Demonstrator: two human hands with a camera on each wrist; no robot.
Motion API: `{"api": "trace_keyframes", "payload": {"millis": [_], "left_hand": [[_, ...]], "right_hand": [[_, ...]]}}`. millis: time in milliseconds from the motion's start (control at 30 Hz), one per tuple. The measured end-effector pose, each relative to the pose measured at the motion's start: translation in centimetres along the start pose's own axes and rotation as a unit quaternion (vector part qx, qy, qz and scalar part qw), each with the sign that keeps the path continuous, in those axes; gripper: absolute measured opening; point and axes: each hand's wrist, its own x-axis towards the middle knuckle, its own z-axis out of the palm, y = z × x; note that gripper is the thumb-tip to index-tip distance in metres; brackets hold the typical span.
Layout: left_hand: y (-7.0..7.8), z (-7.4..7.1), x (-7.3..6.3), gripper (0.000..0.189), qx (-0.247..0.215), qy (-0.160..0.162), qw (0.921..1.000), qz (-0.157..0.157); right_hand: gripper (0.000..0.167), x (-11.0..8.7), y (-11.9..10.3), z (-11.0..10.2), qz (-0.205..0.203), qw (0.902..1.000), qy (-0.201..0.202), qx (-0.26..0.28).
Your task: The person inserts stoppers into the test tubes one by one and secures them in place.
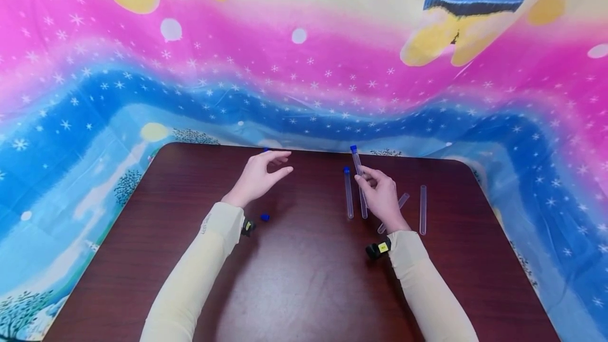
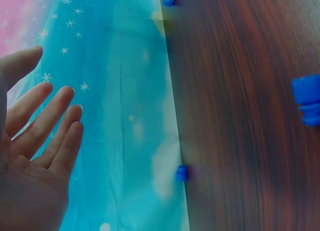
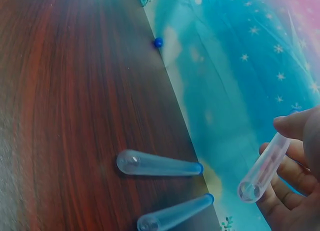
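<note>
Consists of a dark red-brown table point(image 1: 304, 284), wood-grained, with rounded far corners and a pale sheen toward the near side. Bordered along far, left and right edges by a printed cloth point(image 1: 285, 88) in blue, pink and cream, scattered with snowflakes and pale dots.

Grips one tube point(image 3: 267, 166) in the right hand point(image 1: 380, 194), thumb on one side and fingers on the other. Held above the table, right of its middle and close to the far edge. Clasped toward the capped end, with the rounded end projecting clear of the fingers. Points blue cap toward the far edge and rounded end back toward the near edge; runs lengthwise far to near, cap leaning slightly toward the far left corner. Cannot tell exact tilt.

Shows a left hand point(image 1: 258, 176) raised near the far edge, left of middle, fingers extended, thumb apart. Includes a far cap point(image 1: 266, 149) beyond it by the far edge, and a near cap point(image 1: 265, 217) beside the left wrist.

Lying beside the right hand: two capped tubes point(image 3: 162, 164), caps toward the far edge. Toward the right edge: a straight bare tube point(image 1: 423, 210) and a slanted one point(image 1: 404, 201), partly hidden by the hand.
</note>
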Motion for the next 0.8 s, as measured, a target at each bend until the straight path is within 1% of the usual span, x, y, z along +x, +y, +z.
{"api": "trace_keyframes", "payload": {"millis": [167,400,500,600,733,800], "left_hand": [[-0.3,-0.4,-0.3,0.045,0.002,0.001,1.0000,-0.003],[-0.6,-0.8,-1.0,0.047,0.009,-0.005,0.9997,-0.021],[-0.8,-0.9,-1.3,0.047,0.012,-0.013,0.9994,-0.029],[-1.1,-0.9,-1.7,0.048,0.018,-0.023,0.9990,-0.034],[-1.4,-0.8,-2.2,0.049,0.046,-0.043,0.9972,-0.040],[-1.5,-0.7,-2.5,0.051,0.061,-0.053,0.9957,-0.046]], "right_hand": [[0.037,0.3,0.3,-0.6,0.013,0.9999,-0.002,-0.008],[0.038,0.4,0.8,-1.3,0.037,0.9992,0.000,-0.011],[0.038,0.5,1.0,-1.6,0.043,0.9990,0.005,-0.015],[0.038,0.6,1.4,-1.8,0.059,0.9981,0.008,-0.012],[0.037,0.8,1.7,-2.2,0.082,0.9965,0.010,-0.012],[0.037,0.8,1.9,-2.4,0.086,0.9962,0.008,-0.014]]}}
